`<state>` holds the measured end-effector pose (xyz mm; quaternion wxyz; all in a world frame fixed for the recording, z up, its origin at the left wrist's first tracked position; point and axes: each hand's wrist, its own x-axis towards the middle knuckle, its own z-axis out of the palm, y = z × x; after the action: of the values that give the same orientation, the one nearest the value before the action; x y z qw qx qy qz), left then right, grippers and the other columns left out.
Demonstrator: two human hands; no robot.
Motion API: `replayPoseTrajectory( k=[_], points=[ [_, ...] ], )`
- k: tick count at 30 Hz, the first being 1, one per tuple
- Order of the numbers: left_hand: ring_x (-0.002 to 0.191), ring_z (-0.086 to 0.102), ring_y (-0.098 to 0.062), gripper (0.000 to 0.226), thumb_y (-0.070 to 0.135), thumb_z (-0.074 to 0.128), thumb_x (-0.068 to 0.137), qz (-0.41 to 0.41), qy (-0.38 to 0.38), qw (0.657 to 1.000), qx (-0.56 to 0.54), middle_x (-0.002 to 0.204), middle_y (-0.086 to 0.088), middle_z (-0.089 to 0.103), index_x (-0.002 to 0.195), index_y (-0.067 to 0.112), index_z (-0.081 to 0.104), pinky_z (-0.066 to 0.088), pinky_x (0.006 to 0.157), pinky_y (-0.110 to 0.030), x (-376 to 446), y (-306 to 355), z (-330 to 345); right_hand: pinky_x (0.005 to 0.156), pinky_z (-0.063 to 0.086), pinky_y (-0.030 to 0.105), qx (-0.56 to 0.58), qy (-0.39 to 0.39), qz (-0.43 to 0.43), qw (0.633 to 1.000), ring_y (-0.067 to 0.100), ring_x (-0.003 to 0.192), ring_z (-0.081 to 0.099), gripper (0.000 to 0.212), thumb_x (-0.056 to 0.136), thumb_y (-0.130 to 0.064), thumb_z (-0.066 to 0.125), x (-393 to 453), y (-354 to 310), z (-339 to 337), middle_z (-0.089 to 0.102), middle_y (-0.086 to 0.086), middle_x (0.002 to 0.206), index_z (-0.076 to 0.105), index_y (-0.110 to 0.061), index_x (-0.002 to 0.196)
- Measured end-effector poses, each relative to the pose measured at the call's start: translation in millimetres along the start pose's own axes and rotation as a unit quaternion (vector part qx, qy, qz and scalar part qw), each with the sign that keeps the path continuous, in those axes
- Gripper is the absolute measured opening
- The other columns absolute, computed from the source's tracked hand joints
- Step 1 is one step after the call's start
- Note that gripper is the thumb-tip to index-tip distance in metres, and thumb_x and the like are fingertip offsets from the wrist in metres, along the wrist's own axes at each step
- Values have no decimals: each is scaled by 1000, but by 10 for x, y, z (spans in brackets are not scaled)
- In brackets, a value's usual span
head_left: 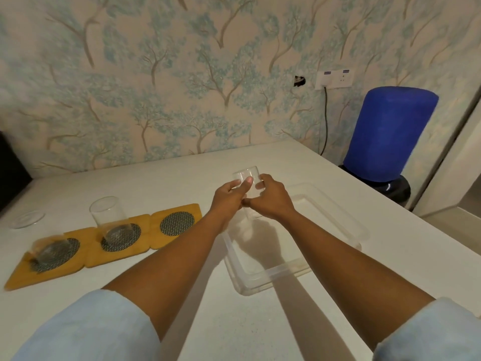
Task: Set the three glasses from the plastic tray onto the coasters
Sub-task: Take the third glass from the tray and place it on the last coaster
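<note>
Three yellow wooden coasters with dark mesh discs lie in a row on the white table. A clear glass [50, 252] stands on the left coaster [19, 276] and another glass [108, 217] on the middle coaster [141, 239]. The right coaster [177, 223] is bare. My left hand [229, 198] and my right hand [270, 200] both grip a third clear glass [247, 177], held upright above the far left end of the clear plastic tray [273, 276]. Nothing else is in the tray.
A small clear dish [26, 219] lies at the far left of the table. A blue-covered water jug [387, 136] stands past the table's right edge, under a wall socket [334, 78] with a cable. A dark object [10, 168] sits at the left.
</note>
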<state>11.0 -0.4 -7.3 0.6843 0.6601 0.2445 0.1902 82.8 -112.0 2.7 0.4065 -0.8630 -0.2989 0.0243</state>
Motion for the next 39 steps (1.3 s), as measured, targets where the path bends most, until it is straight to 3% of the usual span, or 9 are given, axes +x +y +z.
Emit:
replayPoseTrajectory(
  k=[7,11,16,19,23,27,31,35,39],
  points=[
    [107,65,-18,68,50,75,80,21,64,998,2,124,-5,64,136,17,54,50,103,-41,-206,105,-569,87,54,38,50,-33,-45,997,23,112,61,93,64,-48,80,-30,-422,406,59,2,129,38,-15,141],
    [111,62,-20,65,46,76,82,35,93,995,21,125,-4,62,136,18,54,50,102,-39,-307,141,-865,83,52,34,79,-63,-66,993,22,109,61,94,65,-43,82,-46,-621,622,58,5,131,37,-12,142],
    [117,60,-18,63,42,77,82,53,130,989,53,131,-3,61,136,19,53,48,77,-21,-366,128,-1151,86,52,34,101,-90,-86,987,24,113,59,87,67,-37,84,-50,-819,864,58,7,131,41,-9,138],
    [115,59,-16,65,39,79,80,65,156,983,77,131,-1,60,136,18,53,46,71,-17,-365,115,-1281,86,52,37,104,-90,-102,985,24,109,58,70,66,-33,84,-39,-903,991,61,7,121,52,-8,124],
    [117,58,-17,69,39,81,78,65,174,978,99,133,-1,59,136,17,52,52,87,-28,-331,83,-1424,80,51,34,116,-91,-116,982,23,102,59,57,67,-29,83,1,-963,1138,63,5,110,57,-8,112],
    [123,57,-20,73,40,83,75,60,188,974,107,135,-2,59,136,16,51,50,101,-39,-268,28,-1518,78,47,29,117,-100,-121,981,23,104,58,71,68,-29,83,61,-958,1257,62,9,119,52,-7,128],
    [123,56,-18,78,41,84,73,58,191,973,116,138,-3,58,138,15,49,50,100,-36,-191,-72,-1598,87,49,33,116,-119,-107,980,27,114,57,84,69,-30,83,138,-920,1364,60,11,127,43,-9,141],
    [115,56,-15,73,37,85,73,56,192,973,113,135,-3,58,135,16,51,49,94,-30,-110,-169,-1632,85,50,31,116,-131,-92,980,25,110,58,86,70,-27,82,185,-861,1466,61,12,124,41,-10,143],
    [117,55,-15,71,32,85,75,53,188,974,114,135,-4,58,135,14,51,47,97,-29,-54,-252,-1663,79,45,25,111,-142,-85,980,19,101,56,84,71,-27,81,224,-822,1552,61,11,123,41,-9,143]
  ],
)
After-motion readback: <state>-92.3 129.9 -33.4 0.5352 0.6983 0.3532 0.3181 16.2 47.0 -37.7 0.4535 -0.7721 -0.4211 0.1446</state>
